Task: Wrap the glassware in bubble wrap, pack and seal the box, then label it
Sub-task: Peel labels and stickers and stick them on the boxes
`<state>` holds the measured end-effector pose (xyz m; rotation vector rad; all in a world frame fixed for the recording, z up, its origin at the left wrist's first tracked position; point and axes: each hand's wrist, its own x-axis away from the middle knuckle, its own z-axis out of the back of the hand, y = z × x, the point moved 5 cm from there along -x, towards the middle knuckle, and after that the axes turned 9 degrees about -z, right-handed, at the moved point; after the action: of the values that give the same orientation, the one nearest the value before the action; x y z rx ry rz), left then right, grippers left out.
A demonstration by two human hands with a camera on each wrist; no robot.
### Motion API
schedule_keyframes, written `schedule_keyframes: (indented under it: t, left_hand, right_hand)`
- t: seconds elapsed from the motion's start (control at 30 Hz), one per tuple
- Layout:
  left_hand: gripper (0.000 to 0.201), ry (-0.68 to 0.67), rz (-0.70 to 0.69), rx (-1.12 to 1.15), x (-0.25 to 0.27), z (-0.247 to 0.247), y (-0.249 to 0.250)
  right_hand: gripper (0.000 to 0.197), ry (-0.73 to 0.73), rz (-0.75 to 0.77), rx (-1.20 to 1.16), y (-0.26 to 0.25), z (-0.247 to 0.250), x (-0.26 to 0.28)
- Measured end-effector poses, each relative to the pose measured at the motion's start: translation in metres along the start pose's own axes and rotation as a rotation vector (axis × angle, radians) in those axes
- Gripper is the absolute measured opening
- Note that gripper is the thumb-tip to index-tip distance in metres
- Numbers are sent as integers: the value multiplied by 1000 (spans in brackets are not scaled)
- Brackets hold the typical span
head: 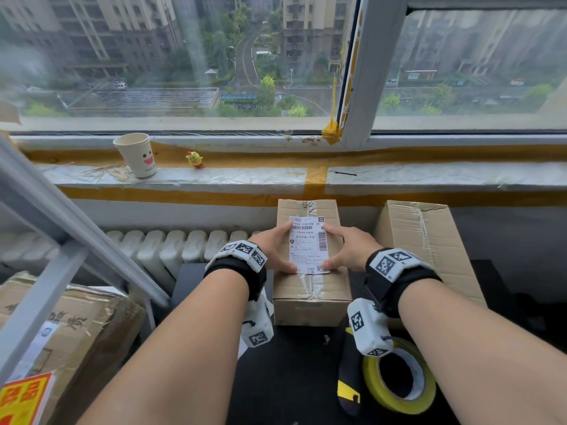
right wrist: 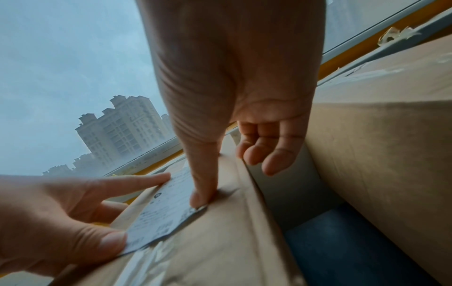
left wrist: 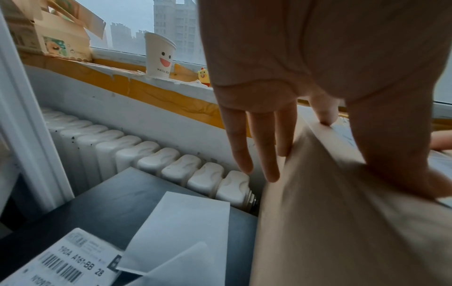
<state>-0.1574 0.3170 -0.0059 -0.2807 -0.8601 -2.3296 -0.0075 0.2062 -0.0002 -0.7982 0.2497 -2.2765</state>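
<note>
Two hands press a white shipping label [head: 308, 245] flat onto the taped top of a sealed cardboard box [head: 311, 289] at the centre of the head view. The left hand [head: 271, 248] holds the label's left edge with thumb and forefinger stretched wide, its other fingers [left wrist: 259, 147] hanging straight beside the box wall. The right hand [head: 348, 248] pins the right edge under an extended thumb and forefinger, its remaining fingers [right wrist: 266, 152] loosely bent off the box's side. A larger cardboard box [head: 429, 240] stands just right of it. Lower right, a yellow tape roll [head: 399, 375] lies on the dark table [head: 291, 378]. Spare labels [left wrist: 80, 257] lie at lower left in the left wrist view. Upper left, a smiley paper cup [head: 136, 154] and a yellow chick toy [head: 194, 159] sit on the windowsill [head: 399, 176].
</note>
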Motion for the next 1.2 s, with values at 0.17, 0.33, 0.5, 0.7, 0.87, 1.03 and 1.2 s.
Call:
schedule_keyframes:
  t: [0.17,0.33,0.5,0.7,0.87,1.03,1.2]
  left_hand:
    - [75,98,4,43,17,12,-10]
    - [37,296,142,84,50,35,-58]
    - [23,361,303,82,89,38,-117]
    - [22,370,451,118,126,12,-176]
    - [24,351,500,210,134,-24,-209]
    - [42,314,483,217,122,-51,-226]
    - [66,304,435,185,102,-65,-223]
  right_hand:
    - [49,186,-18,-17,-4,7,7]
    - [20,285,122,-69,-56,-6,21]
    - [12,203,318,-26,-122,-44,33]
    - [14,95,428,89,-163,-110,45]
    - [15,-11,420,144,-166,-158,37]
    - [8,-192,377,201,-145,-201,26]
    - [14,-242,306,257,-117,-219,11]
